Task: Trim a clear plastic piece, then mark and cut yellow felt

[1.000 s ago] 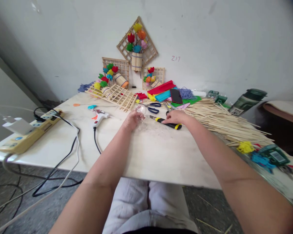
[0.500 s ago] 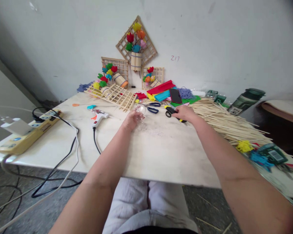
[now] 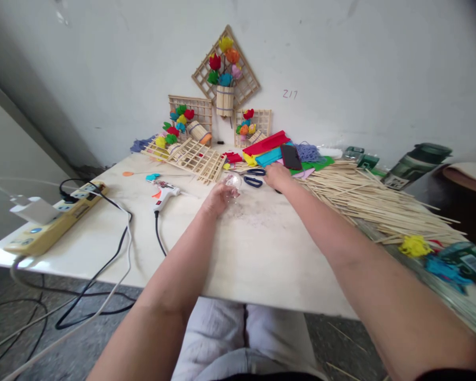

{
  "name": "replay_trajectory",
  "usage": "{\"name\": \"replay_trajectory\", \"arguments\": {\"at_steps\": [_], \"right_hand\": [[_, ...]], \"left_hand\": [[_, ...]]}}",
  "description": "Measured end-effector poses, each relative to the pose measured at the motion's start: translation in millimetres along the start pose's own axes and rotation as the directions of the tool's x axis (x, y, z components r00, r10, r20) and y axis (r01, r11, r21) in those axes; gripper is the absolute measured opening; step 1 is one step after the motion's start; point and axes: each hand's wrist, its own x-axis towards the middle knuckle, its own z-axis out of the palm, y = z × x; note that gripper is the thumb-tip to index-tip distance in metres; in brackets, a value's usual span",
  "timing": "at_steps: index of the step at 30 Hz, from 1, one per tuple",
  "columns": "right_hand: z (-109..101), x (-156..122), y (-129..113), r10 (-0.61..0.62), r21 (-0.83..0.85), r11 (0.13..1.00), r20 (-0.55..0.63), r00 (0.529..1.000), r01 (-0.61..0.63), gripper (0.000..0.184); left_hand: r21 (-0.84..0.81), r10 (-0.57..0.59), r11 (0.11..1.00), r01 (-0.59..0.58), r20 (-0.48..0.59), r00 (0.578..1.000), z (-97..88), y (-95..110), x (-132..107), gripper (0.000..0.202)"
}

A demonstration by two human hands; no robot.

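Note:
My left hand (image 3: 218, 197) rests on the white table (image 3: 254, 254), its fingers closed round a small clear ball (image 3: 234, 183). My right hand (image 3: 276, 177) reaches further back and lies knuckles up beside the blue-handled scissors (image 3: 254, 178). Its fingers are curled under. Only a dark tip (image 3: 278, 191) of the black and yellow knife shows below the palm. The two hands are about a hand's width apart.
A glue gun (image 3: 164, 193) and its cable lie to the left, beyond them a yellow power strip (image 3: 49, 226). A heap of bamboo sticks (image 3: 365, 197) fills the right side. Wooden lattices (image 3: 194, 154), coloured felt sheets (image 3: 267, 146), a black phone (image 3: 290, 156) and a green bottle (image 3: 414, 164) stand along the back.
My right hand took the black and yellow knife off the table and carried it back and left to the blue scissors. My left hand stayed on the clear ball.

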Motion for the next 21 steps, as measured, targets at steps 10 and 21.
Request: {"name": "replay_trajectory", "arguments": {"at_steps": [10,21], "right_hand": [[10.2,46.8,-30.2,-0.125,0.018,0.992,0.262,0.957,0.125,0.061],[-12.9,24.1,-42.3,-0.173,0.038,0.985,0.205,0.963,0.169,0.042]], "left_hand": [[-0.005,0.011,1.0,-0.011,0.044,0.999,-3.9,-2.1,0.5,0.057],[-0.03,0.028,0.999,-0.027,0.029,0.999,-4.9,-0.2,1.4,0.052]]}}
